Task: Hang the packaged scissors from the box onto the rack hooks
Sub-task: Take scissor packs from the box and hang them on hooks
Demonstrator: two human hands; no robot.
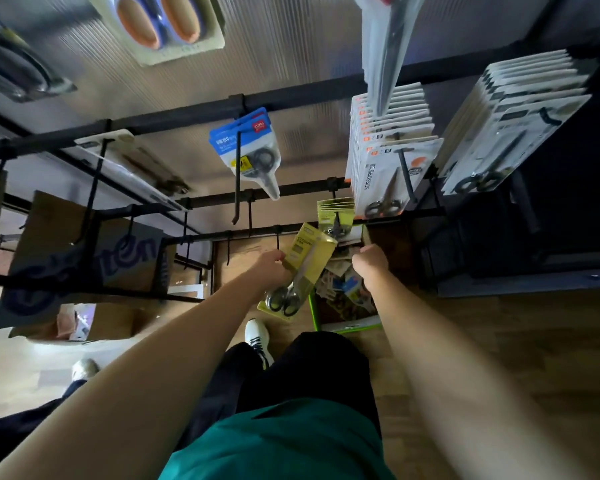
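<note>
Two hands work low in front of the rack (pixel 291 95), over the box (pixel 347 327) on the floor. The left hand (pixel 271 268) has its fingers curled round the edge of a yellow pack of scissors (pixel 303 268), held in the air just above the box and just below the lowest hooks. The pack's long axis runs on a slant: its hanging end points up and toward the rack, while the black handles (pixel 284 301) point down toward the person's shoe (pixel 258 337). The right hand (pixel 369 261) is over the box, knuckles up, fingers curled downward; whether it has hold of anything cannot be told, as the fingertips are hidden.

Right of the pack, a short stack of matching yellow packs (pixel 336 213) hangs on one hook, about five edges showing. Above it hangs a white stack (pixel 388 143) of roughly ten packs, and further right a grey stack (pixel 520 116) of about seven. One blue pack (pixel 253 150) hangs alone in the middle, on a long hook (pixel 237 188) whose front half is bare. Several bare hooks stand left of the held pack, with open room between them. The box has a green rim and is crowded with mixed packs. A brown carton (pixel 84 254) sits behind the rack on the left.
</note>
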